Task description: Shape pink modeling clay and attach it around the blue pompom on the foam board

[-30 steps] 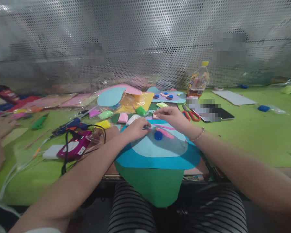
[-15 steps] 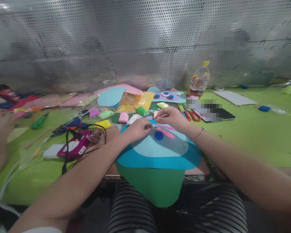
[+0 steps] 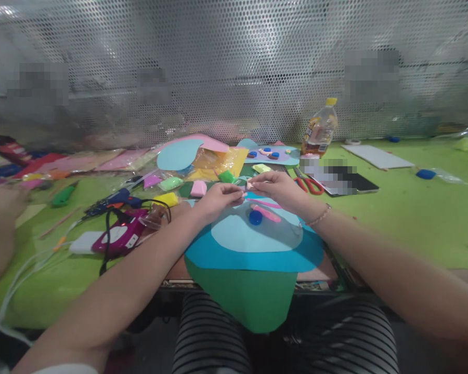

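The left hand (image 3: 219,200) has risen from lower over the paper, its curled fingers straightening, so that its tips now come close to those of the right hand (image 3: 281,190). Its thumb and fingers lie near together; a speck of pink shows at the tips, but whether it is a held scrap or skin cannot be told. The right hand pinches a small pale-peach lump (image 3: 249,185), apparently soft clay, above the far edge of a rounded light-blue paper shape (image 3: 257,240). With the tips this close, both hands seem engaged on that one piece.

Around them, from the left, another person's blurred hand (image 3: 2,205) rests at the table's edge. Next come a blue glue gun (image 3: 120,198) and a magenta plastic power socket (image 3: 119,235) with looping black cables, near the left forearm and the likeliest snag. Wrapped yellow (image 3: 166,199), pink (image 3: 198,189) and green (image 3: 226,176) packets crowd beyond the left hand, leaving it little room on that side. On the light-blue shape lie a round dark-blue disc (image 3: 255,217), a thicker pink roll (image 3: 270,214) and a thin hot-pink strip (image 3: 271,204), none of them held. Red-handled metal scissors (image 3: 314,186) sit just past the right hand, with a yellow-capped clear plastic bottle (image 3: 320,127) behind.
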The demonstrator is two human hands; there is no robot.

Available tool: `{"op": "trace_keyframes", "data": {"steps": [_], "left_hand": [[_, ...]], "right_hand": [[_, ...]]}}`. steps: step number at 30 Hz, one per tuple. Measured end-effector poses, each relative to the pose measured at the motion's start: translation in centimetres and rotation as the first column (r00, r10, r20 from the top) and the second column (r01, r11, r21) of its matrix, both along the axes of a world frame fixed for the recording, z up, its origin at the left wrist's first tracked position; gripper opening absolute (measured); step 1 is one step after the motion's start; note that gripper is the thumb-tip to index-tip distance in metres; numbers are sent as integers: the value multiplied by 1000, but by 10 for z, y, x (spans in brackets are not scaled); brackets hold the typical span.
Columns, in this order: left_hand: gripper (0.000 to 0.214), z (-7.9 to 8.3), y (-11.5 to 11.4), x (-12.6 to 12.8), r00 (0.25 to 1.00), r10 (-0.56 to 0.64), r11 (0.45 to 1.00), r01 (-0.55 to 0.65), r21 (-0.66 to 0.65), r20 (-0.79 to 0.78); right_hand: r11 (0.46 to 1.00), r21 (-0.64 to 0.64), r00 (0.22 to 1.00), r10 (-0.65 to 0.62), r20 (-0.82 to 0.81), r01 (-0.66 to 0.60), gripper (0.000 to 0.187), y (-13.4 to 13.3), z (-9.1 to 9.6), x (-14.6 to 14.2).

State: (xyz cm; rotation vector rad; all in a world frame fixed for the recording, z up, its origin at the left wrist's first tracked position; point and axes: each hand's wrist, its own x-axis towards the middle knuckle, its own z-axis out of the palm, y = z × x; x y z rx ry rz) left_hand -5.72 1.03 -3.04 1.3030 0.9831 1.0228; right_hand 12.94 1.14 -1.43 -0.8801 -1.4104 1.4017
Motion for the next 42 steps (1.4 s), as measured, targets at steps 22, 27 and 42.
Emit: {"op": "trace_keyframes", "data": {"steps": [22,27,42], "left_hand": [[21,13,-8,2,967,38,999,-43,16,253],[19,12,-8,1,969,39,998,-48,31,243],[23,16,-11,3,957,73,991,-100,85,279]], "right_hand": [[995,-53,987,78,-141,-86,14,-4,2,-2],[996,-18,986,87,-143,-91,17,-6,4,-1],[984,176,998,47,-51,-37,21,-4,2,-3]]}}
